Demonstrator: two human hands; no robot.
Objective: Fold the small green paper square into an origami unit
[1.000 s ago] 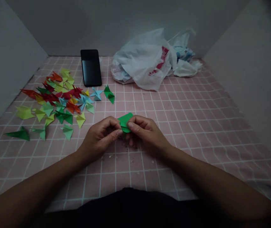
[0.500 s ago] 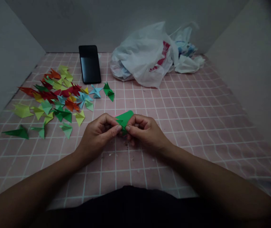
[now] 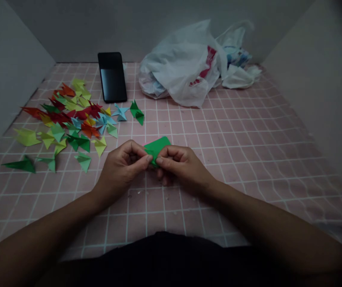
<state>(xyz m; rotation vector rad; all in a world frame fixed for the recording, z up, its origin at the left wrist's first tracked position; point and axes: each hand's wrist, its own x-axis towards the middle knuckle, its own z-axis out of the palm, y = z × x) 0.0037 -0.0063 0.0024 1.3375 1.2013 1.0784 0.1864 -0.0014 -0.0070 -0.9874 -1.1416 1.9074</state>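
A green paper [image 3: 157,146] is pinched between both hands just above the pink grid mat [image 3: 248,139], near its middle. The left hand [image 3: 123,167] is closed on its left edge, the right hand [image 3: 179,165] on its near edge. A pile of folded shapes [image 3: 69,119] is spread to the left. A phone [image 3: 112,77] and a plastic bag [image 3: 185,67] are set behind.
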